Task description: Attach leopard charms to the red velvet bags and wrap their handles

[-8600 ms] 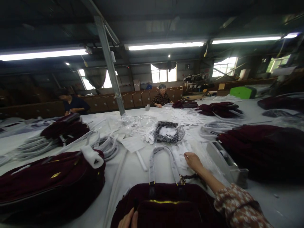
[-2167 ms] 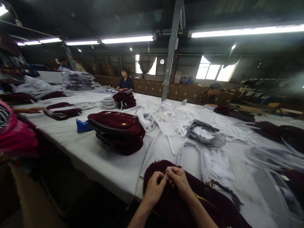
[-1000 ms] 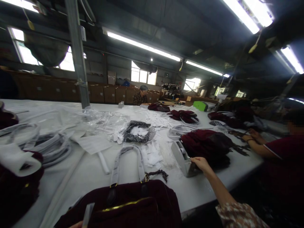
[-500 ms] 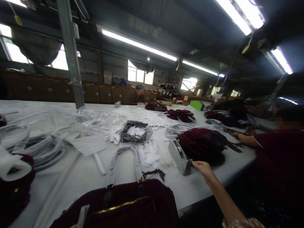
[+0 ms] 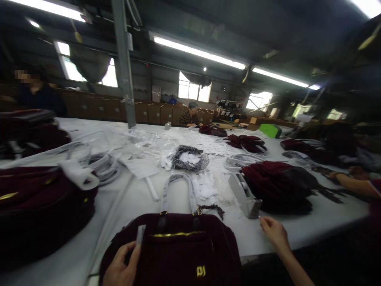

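Note:
A dark maroon handbag (image 5: 178,254) with a gold zip, gold letters and wrapped handles (image 5: 178,180) lies right in front of me. Over its left side, my left hand (image 5: 123,262) pinches a narrow pale strip (image 5: 141,234) that sticks up between thumb and fingers; its material is unclear. To the right, my right hand (image 5: 275,232) is closed in a pinch just off the front end of a grey tape dispenser (image 5: 244,196). A tiny pale bit shows at those fingertips, seemingly a piece of tape. A dark braided strap (image 5: 212,208) hangs off the bag's handle ring.
Another maroon bag (image 5: 44,214) with a white foam roll (image 5: 79,174) stands left. Behind are white paper pieces (image 5: 205,186), a patterned bundle (image 5: 190,158) and plastic wrap (image 5: 149,143). A maroon bag pile (image 5: 274,186) sits beside the dispenser. A co-worker's arm (image 5: 354,180) reaches in from the right.
My right hand has drawn a little away from the dispenser's front end. The left hand has come into fuller view with the strip. The view has turned left.

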`<action>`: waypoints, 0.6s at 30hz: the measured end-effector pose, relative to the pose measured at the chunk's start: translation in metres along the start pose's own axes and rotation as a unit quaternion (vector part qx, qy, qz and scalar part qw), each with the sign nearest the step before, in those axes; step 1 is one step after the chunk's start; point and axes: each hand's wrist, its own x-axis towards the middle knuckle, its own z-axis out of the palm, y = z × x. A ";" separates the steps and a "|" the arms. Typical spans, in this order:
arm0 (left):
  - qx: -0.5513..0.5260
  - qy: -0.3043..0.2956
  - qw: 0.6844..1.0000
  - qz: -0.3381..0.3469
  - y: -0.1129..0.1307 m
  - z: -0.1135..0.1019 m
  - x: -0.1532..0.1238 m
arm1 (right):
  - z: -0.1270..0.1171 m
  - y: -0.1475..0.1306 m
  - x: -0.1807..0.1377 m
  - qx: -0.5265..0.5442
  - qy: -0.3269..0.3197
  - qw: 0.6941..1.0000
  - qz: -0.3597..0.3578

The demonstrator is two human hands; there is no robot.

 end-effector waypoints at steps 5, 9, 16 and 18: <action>-0.042 0.018 0.995 0.089 0.007 0.002 -0.009 | 0.044 -0.102 -0.056 0.075 -0.222 0.957 -0.171; -0.047 0.034 0.992 0.109 0.008 0.003 -0.014 | 0.075 -0.206 -0.124 0.126 -0.421 0.843 -0.310; -0.065 0.024 0.990 0.120 0.012 0.000 -0.019 | 0.148 -0.267 -0.175 0.174 -0.525 0.747 -0.369; -0.074 0.026 0.989 0.124 0.011 0.000 -0.019 | 0.166 -0.264 -0.174 0.158 -0.511 0.758 -0.373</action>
